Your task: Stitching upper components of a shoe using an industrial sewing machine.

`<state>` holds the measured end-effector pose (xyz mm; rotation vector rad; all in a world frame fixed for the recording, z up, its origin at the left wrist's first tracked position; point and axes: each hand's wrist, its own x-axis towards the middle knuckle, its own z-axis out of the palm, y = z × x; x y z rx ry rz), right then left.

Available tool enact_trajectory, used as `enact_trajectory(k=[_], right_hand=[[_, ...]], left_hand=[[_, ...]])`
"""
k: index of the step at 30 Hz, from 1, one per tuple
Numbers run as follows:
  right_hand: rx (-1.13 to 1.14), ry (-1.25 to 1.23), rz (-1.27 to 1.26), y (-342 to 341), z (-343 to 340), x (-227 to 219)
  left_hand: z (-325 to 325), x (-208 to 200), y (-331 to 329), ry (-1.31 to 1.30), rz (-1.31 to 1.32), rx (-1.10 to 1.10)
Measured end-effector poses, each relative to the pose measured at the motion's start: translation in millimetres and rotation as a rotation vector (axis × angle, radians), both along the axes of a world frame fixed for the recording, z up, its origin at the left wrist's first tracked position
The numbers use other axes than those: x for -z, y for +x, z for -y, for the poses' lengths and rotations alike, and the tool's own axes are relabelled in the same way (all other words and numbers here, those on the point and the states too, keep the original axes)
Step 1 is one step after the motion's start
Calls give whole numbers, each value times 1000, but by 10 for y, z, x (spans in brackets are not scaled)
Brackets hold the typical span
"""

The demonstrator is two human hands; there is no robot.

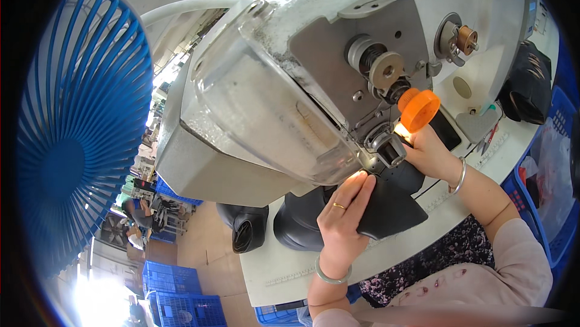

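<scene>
A black leather-like piece (pixel 389 206) lies under the head of a sewing machine (pixel 272 103), lit by a small lamp near the needle area. My left hand (pixel 347 212), with a ring and a pale bangle, grips its left part, fingers together and tips close to the presser area. On the far right side of the piece, my right hand (pixel 428 153) holds it, partly hidden behind the machine's orange knob (pixel 420 111). That hand's fingertips are mostly out of sight. The needle itself cannot be made out.
More black pieces (pixel 249 227) hang at the table's left edge, and others (pixel 527 82) lie at the far right. A large blue fan (pixel 63 170) stands left. Scissors (pixel 488 140) rest on the white table (pixel 338 275). Blue crates (pixel 172 277) stand on the floor.
</scene>
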<state>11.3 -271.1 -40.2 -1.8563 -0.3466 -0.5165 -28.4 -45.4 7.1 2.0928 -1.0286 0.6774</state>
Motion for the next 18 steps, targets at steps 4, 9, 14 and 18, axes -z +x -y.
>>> enact_trajectory(k=[4, 9, 14, 18], right_hand=[[66, -7, 9, -106, -60, -51], [103, -44, -23, -203, -91, -137], [192, 15, 38, -239, -204, -123], [220, -32, 74, -236, -204, -90]], left_hand=[[38, 5, -35, 83, 107, -44], [77, 3, -40, 168, 209, -61], [14, -52, 12, 186, 200, -8], [-24, -55, 47, 176, 199, 26]])
